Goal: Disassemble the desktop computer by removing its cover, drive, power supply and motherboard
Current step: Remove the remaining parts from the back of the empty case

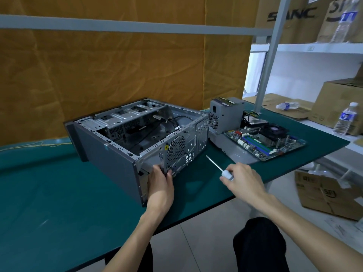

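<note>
The grey computer case [110, 160] lies on its side on the green table [59, 193], open on top, with only cables and bare metal bays inside. My left hand [160, 183] grips the case's near rear corner. My right hand [243, 178] holds a screwdriver [216, 163] by its white handle, with the shaft pointing toward the case's rear panel. To the right, the power supply [225, 114] stands upright. The motherboard [265, 141] with its fan cooler lies on the flat grey cover panel [241, 155].
A drive [255, 122] lies behind the motherboard. White shelves at the right hold cardboard boxes [337, 103] and water bottles [345, 118]. Another box [328, 195] sits on the floor by the table's right edge. An orange cloth hangs behind the table.
</note>
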A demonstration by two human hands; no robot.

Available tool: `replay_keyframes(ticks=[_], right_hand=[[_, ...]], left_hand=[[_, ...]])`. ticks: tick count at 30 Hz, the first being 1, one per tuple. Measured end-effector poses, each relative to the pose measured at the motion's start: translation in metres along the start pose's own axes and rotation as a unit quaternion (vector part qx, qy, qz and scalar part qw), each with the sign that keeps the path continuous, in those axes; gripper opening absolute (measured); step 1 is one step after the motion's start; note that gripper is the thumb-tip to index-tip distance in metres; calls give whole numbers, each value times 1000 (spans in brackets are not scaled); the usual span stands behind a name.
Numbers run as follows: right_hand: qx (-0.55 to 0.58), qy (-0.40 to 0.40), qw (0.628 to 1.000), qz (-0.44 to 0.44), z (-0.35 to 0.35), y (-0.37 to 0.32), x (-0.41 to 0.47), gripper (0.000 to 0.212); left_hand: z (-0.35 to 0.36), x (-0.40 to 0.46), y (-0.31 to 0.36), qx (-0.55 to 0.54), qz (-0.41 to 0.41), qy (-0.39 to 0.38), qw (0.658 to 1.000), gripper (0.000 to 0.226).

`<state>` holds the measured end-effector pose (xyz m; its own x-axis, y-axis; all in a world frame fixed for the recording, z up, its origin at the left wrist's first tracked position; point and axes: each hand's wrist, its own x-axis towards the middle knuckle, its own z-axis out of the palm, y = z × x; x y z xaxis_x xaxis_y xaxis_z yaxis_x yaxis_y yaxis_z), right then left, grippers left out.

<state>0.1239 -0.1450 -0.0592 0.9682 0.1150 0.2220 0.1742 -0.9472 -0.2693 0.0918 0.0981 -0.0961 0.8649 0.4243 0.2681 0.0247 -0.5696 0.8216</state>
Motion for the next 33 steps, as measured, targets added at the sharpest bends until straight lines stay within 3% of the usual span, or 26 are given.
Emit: replay_keyframes(ticks=[4, 10, 16, 18, 19, 21, 23, 26, 33], right_hand=[[-35, 0, 997, 70, 5, -5, 34, 39], [-64, 12, 996, 55, 17, -20, 79, 26], [-142, 52, 988, 43, 21, -19, 87, 39], [-75, 96, 992, -4, 23, -29, 76, 31], [14, 76, 997, -27, 25, -36, 68, 25], [214, -74, 973, -41, 30, -57, 50, 33], [319, -210, 923, -40, 40, -81, 36, 36], [353, -257, 898, -54, 54, -104, 32, 31], [372, -223, 898, -78, 60, -110, 40, 24]], left_hand=[[0, 0, -2, -8, 1, -4, 1000, 20], [1, 1, -5, -10, -1, -7, 1000, 21], [1, 2, -5, -9, -5, -5, 1000, 23], [1, 2, -6, -15, -4, -8, 1000, 24], [0, 2, -6, -21, -3, -11, 1000, 22], [-1, 0, -6, -42, -1, -18, 999, 11], [-4, -3, -6, -55, 2, -28, 998, 15], [-8, -7, -2, -52, 1, -37, 998, 26], [-10, -8, 4, -58, -3, -30, 998, 26]])
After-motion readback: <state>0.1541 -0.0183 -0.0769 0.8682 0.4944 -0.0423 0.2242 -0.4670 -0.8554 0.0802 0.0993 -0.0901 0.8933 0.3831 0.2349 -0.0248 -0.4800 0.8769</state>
